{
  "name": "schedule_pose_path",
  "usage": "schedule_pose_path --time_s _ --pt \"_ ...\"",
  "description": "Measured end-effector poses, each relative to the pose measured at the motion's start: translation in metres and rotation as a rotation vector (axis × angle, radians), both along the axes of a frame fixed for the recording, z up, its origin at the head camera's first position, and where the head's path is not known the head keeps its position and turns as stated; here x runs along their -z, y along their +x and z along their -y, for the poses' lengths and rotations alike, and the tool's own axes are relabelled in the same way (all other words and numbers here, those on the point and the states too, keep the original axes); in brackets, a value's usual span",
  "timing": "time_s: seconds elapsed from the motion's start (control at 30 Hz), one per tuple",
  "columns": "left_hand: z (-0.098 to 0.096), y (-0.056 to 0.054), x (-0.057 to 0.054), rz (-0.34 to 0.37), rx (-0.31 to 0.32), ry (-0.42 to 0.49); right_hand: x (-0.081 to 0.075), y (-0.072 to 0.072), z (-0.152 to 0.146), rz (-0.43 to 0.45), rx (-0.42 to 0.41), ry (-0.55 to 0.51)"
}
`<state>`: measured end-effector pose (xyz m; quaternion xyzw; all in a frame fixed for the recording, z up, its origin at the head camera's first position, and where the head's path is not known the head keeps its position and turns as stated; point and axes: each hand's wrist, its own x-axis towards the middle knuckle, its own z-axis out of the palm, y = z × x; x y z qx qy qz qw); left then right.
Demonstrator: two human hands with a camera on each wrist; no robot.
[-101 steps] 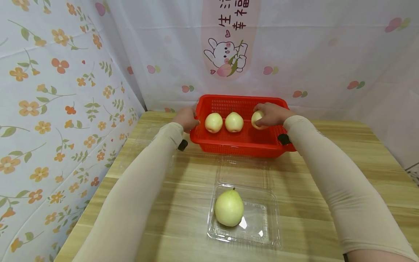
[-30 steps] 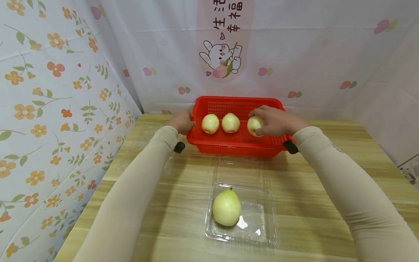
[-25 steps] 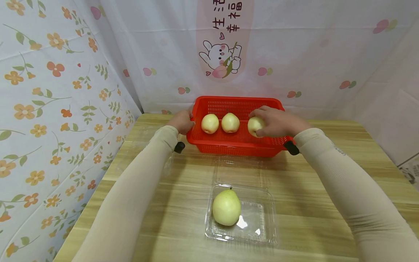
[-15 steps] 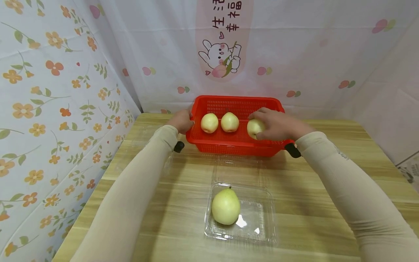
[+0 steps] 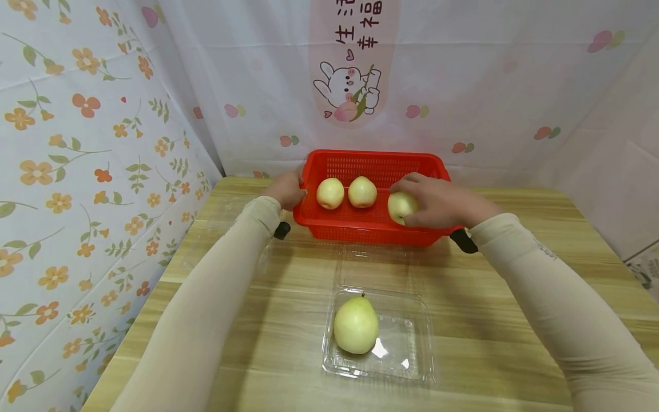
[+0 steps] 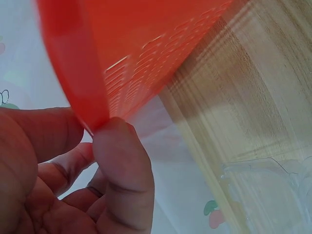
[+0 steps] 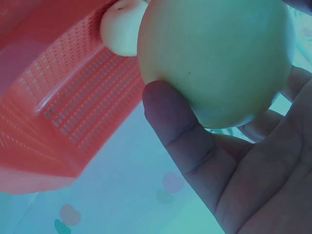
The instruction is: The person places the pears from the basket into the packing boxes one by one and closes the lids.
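In the head view, my right hand (image 5: 437, 200) grips a pale yellow pear (image 5: 401, 207) over the right half of a red plastic basket (image 5: 360, 233). The right wrist view shows the thumb and fingers curled round that pear (image 7: 214, 58). My left hand (image 5: 285, 190) pinches the basket's left rim; in the left wrist view the thumb and forefinger close on the rim (image 6: 83, 73). Two more pears lie inside the basket, one at left (image 5: 330, 194) and one in the middle (image 5: 362, 192). A larger pear (image 5: 356, 325) sits in the left of a clear plastic box (image 5: 399, 349) in front.
The clear box's lid (image 5: 378, 268) lies folded back toward the basket. More clear plastic packaging (image 5: 218, 229) lies on the wooden table (image 5: 288, 343) at the left. A printed cloth (image 5: 247, 63) hangs behind, and a flowered one (image 5: 77, 171) hangs on the left.
My right hand has drawn the pear slightly up and toward me from the basket's right half. The left hand keeps its pinch on the rim; the other pears stay in place.
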<state>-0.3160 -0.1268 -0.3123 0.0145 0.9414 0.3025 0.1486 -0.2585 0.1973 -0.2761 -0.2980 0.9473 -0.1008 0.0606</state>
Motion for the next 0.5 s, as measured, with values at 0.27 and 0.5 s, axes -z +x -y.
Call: schedule_pose_path --time_s 0.27,0.5 --pt "-0.001 0.001 -0.002 -0.023 0.022 -0.023 -0.001 0.009 0.002 -0.02 -0.039 -0.002" --pt "0.0 0.002 -0.002 -0.012 0.008 -0.003 -0.003 0.013 0.002 -0.022 -0.048 0.009"
